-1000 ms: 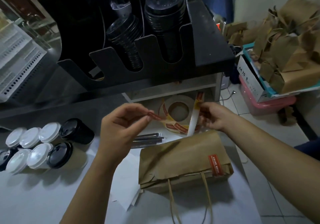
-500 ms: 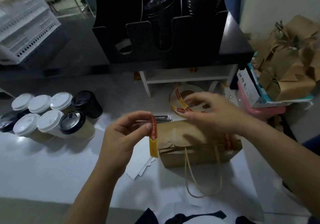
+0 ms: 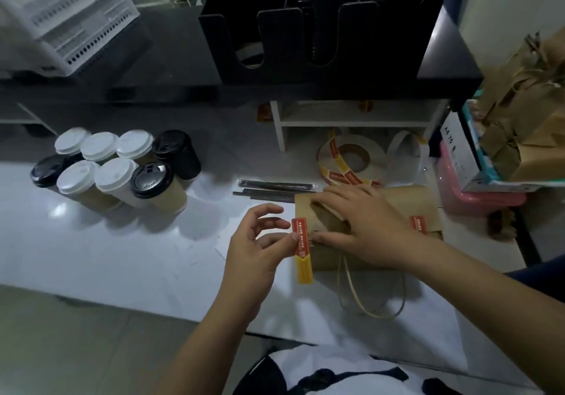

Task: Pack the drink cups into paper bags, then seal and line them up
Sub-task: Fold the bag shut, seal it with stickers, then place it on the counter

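Here, seal sticker (image 3: 301, 243) between left fingers (image 3: 287, 239); right fingers (image 3: 333, 194) flat on paper bag (image 3: 406, 202).

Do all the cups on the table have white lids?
No. Several cups have white lids, but three of them have black lids instead.

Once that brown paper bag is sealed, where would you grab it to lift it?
By the cord handles. They loop out from the near face of the paper bag toward the person, over the counter, clear of the right hand pressing the folded top. Come from the near side and hook the loops; squeezing the soft paper would likely crumple it.
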